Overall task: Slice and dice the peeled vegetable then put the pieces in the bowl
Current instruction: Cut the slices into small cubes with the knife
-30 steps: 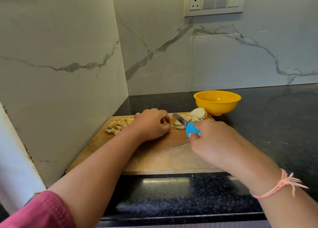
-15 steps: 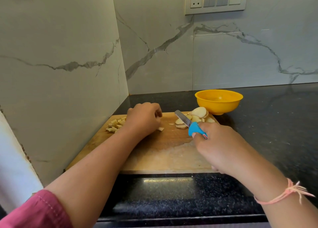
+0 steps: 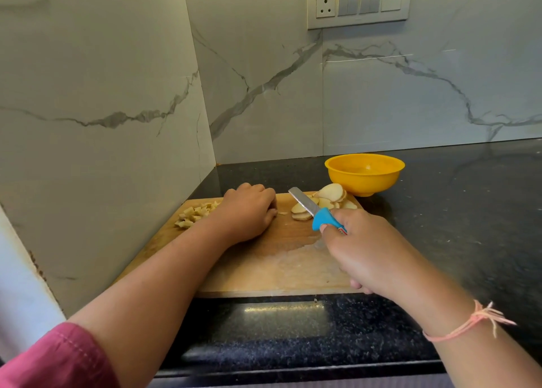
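On the wooden cutting board [image 3: 278, 258] my left hand [image 3: 249, 211] rests with its fingers curled down, just right of the pile of diced pieces [image 3: 195, 214]. Whatever is under the palm is hidden. One small piece [image 3: 283, 212] lies by its fingertips. My right hand [image 3: 360, 250] grips the blue handle of the knife [image 3: 325, 220]. The blade points away and to the left over the round slices [image 3: 331, 195] at the board's far right corner. The yellow bowl [image 3: 363, 182] stands just behind those slices, with no pieces visible inside.
The board sits in a corner, with marble walls close on the left and at the back. A switch panel [image 3: 357, 3] is high on the back wall. Black granite counter [image 3: 454, 211] stretches to the right. The counter's front edge runs just below the board.
My left hand has slid left from beside the knife to the diced pile, leaving one small piece behind. My right hand has drawn the knife back slightly toward me.
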`<state>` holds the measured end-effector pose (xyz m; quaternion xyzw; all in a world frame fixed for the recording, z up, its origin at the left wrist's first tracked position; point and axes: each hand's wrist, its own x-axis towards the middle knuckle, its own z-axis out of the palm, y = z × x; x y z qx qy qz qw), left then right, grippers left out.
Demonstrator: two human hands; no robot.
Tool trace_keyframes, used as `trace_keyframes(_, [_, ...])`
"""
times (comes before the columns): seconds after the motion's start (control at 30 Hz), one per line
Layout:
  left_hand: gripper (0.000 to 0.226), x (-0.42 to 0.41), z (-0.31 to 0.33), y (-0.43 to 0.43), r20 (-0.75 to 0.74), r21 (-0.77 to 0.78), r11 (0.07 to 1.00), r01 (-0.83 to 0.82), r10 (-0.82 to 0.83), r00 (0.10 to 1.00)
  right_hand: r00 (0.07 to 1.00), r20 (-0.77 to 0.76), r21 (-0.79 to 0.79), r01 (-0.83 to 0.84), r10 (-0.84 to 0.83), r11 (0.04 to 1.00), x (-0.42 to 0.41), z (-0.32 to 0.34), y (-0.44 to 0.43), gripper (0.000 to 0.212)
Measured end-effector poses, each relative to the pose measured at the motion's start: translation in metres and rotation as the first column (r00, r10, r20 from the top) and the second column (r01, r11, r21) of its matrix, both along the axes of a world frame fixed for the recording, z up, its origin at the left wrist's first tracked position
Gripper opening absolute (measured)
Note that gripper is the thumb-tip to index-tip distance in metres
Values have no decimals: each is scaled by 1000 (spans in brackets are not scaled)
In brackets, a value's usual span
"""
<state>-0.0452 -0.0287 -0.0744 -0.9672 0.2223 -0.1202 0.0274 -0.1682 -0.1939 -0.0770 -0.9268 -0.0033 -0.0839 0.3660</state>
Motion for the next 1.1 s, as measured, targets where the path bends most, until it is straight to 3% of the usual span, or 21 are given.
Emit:
trace_keyframes(0.2, [19,6,4,20,59,48,985,-163,160,985,1000,-2,91,-31,31,995,-2,-2,-4,38])
trace_keyframes(0.4, [22,-2,6,2,28,-170,985,16,-12,1000,999,-13,160,-39,42,986,-2,-2,-5,39])
trace_keyframes(0.5, [24,1,4,-11,-10,-121,992,30,-31,999,999,-25,180,-38,43,983,-2,-2,-6,42])
trace_keyframes(0.63, [15,6,3,-18,-81,-187,982,-8,-7,997,999,-17,176,-48,52,983,0,-3,-6,43])
trace_keyframes(0.8, [7,6,9,-10,-72,-121,989,-84,76,995,998,-17,199,-51,55,979,-1,-3,-7,44])
trace_keyframes(0.97, [10,6,13,20,-26,-35,979,-203,202,979,996,-21,246,-78,85,966,1,-5,-10,40])
trace_keyframes(1.1, [33,7,11,28,-62,-192,953,-235,228,972,995,-23,433,-76,95,898,0,-4,-15,35])
